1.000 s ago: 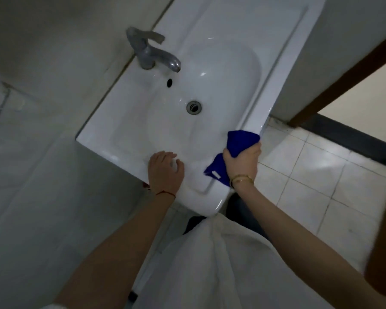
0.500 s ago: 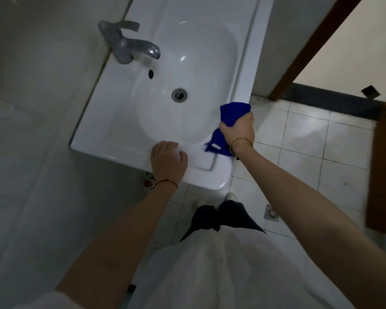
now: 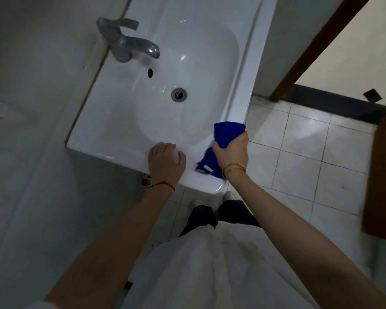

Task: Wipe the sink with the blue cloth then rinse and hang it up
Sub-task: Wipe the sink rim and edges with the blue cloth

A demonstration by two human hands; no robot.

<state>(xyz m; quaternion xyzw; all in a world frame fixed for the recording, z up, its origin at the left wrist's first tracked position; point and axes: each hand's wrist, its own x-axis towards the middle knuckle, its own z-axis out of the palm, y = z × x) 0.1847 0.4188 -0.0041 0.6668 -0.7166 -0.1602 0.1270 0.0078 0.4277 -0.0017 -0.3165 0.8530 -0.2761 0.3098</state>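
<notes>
A white ceramic sink point(image 3: 112, 121) hangs on the left wall, with a grey metal tap point(image 3: 125, 41) at its back edge and a drain point(image 3: 178, 94) in the bowl. My right hand point(image 3: 231, 150) grips a bunched blue cloth point(image 3: 227, 132) on the sink's front right rim; a loose end with a white label hangs below the fist. My left hand point(image 3: 165, 161) rests on the near rim, fingers curled over the edge, holding nothing.
White floor tiles point(image 3: 299, 163) lie to the right of the sink. A brown door frame point(image 3: 316, 47) and an open doorway are at the upper right, a brown panel point(image 3: 383, 175) at the right edge. My legs and feet stand below the sink.
The view has swung, so the sink sits more upright in frame. My right hand still holds the cloth at the front right rim, shifted little along it. My left hand has stayed on the near edge.
</notes>
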